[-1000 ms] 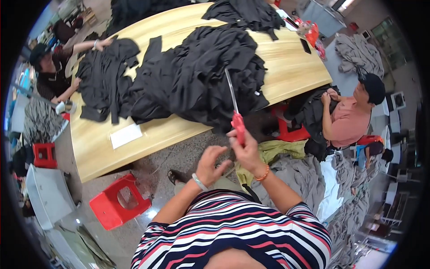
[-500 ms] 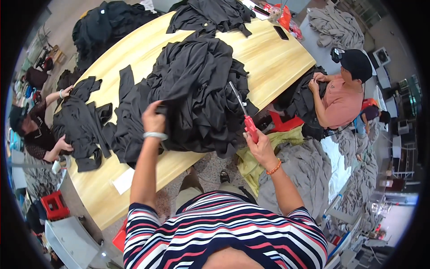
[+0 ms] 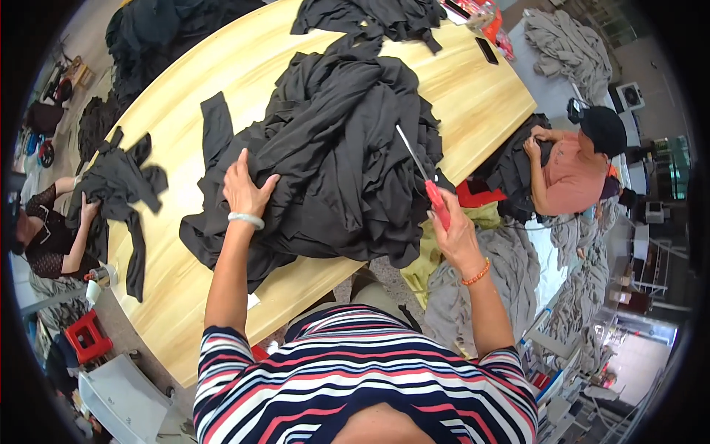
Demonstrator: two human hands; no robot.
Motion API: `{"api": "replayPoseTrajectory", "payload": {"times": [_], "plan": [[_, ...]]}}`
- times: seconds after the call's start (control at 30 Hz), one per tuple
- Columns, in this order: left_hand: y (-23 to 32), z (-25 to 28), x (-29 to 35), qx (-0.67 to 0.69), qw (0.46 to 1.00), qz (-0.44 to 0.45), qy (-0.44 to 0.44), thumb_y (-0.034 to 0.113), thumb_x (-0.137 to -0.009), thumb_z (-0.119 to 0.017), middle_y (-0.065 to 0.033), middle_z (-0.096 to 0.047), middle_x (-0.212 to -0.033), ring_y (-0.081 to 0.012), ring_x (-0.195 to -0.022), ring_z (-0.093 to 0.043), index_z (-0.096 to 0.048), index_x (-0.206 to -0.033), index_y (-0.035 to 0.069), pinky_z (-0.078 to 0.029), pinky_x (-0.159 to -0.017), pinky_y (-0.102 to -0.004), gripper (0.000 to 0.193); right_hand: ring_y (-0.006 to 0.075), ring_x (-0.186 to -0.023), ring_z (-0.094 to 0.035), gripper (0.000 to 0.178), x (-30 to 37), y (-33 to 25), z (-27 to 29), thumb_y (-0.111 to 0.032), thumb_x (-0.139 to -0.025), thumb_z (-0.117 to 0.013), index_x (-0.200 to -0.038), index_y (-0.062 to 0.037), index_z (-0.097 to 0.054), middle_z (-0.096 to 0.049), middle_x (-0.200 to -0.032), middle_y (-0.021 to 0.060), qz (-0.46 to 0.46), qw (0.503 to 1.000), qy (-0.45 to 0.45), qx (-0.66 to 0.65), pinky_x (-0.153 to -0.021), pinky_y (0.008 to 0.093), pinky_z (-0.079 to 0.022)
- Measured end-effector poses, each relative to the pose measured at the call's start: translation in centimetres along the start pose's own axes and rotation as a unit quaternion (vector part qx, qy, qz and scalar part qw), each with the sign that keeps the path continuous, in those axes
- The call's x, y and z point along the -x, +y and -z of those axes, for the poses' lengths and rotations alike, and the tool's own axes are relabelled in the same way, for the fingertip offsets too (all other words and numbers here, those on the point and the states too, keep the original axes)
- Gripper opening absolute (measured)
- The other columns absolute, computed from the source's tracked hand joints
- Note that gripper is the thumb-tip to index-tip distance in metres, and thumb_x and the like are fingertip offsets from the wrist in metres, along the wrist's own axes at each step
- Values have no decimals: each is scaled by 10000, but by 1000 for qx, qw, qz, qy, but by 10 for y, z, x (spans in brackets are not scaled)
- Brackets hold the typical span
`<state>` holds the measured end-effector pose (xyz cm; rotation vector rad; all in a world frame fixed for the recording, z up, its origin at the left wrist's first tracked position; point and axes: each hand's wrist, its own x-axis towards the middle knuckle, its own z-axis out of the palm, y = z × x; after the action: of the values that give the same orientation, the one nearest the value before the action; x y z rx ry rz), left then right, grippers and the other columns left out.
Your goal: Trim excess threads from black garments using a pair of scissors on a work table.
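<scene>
A large heap of dark grey-black garments [image 3: 347,155] lies on the wood-patterned table in front of me. My left hand [image 3: 248,190] rests on the left part of the heap, fingers spread and thumb apart, pressing on the cloth without gripping it. Right of the heap, my right hand [image 3: 458,237] is closed round a red-handled tool [image 3: 437,203]. Its long thin metal shaft points up and left over the dark cloth. Whether the tool has one shaft or two blades is too small to tell.
At the left, a co-worker [image 3: 52,229] handles a dark garment [image 3: 118,181] at the table edge [image 3: 140,325]. Another person [image 3: 573,170] holds dark cloth at the right. More dark garments [image 3: 370,18] and a phone [image 3: 487,50] lie toward the far side. Grey cloth [image 3: 492,270] is heaped beside me.
My left hand, blurred and curled at the heap's edge before, is now spread flat on it. My right hand still holds the tool. The left co-worker has drawn a dark garment left, off my heap's side.
</scene>
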<state>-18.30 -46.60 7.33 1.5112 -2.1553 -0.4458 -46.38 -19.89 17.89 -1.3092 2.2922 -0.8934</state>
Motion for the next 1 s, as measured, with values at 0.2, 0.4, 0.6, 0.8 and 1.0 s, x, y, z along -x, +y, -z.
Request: {"api": "replayPoseTrajectory", "payload": {"times": [0.2, 0.4, 0.6, 0.8, 1.0], "plan": [[28, 39, 0, 138, 978, -153, 14, 18, -721, -672, -153, -649, -916, -313, -856, -647, -622, -1005, 12, -502, -770, -342, 289, 377, -954, -642, 335, -11, 5, 3, -74, -910, -577, -1237, -41, -509, -646, -1001, 187, 28, 997, -54, 45, -814, 393, -505], [23, 40, 30, 212, 960, 86, -158, 55, -856, -578, -162, -679, -897, -199, -827, -657, -621, -1077, -38, -493, -760, -298, 244, 367, -963, -627, 385, -46, 2, 15, -116, -903, -603, -1264, -44, -491, -637, -1031, 194, 42, 988, -105, 108, -831, 416, -492], [-27, 40, -3, 92, 993, 23, 74, 74, -868, -598, -136, -649, -817, -183, -724, -624, -652, -1068, -16, -490, -691, -323, 226, 393, -1018, -588, 413, -63, -2, 15, -84, -877, -617, -1266, -51, -482, -603, -1115, 202, 72, 977, -191, 67, -859, 417, -482], [61, 32, 9, 261, 961, 73, -49, 98, -900, -645, -47, -631, -1009, -127, -845, -609, -609, -1165, 8, -511, -725, -283, 282, 406, -927, -606, 378, -72, -12, 9, -107, -875, -625, -1225, -56, -490, -633, -1005, 200, 92, 972, -209, 50, -763, 426, -499], [94, -67, 21, 278, 949, 130, -69, 259, -752, -787, -179, -591, -1126, -226, -891, -621, -484, -1278, -62, -508, -796, -332, 687, 366, -777, -636, 210, -80, -20, 8, -163, -880, -626, -1049, -78, -534, -641, -801, 159, 92, 964, -236, 85, -676, 445, -488]]}}
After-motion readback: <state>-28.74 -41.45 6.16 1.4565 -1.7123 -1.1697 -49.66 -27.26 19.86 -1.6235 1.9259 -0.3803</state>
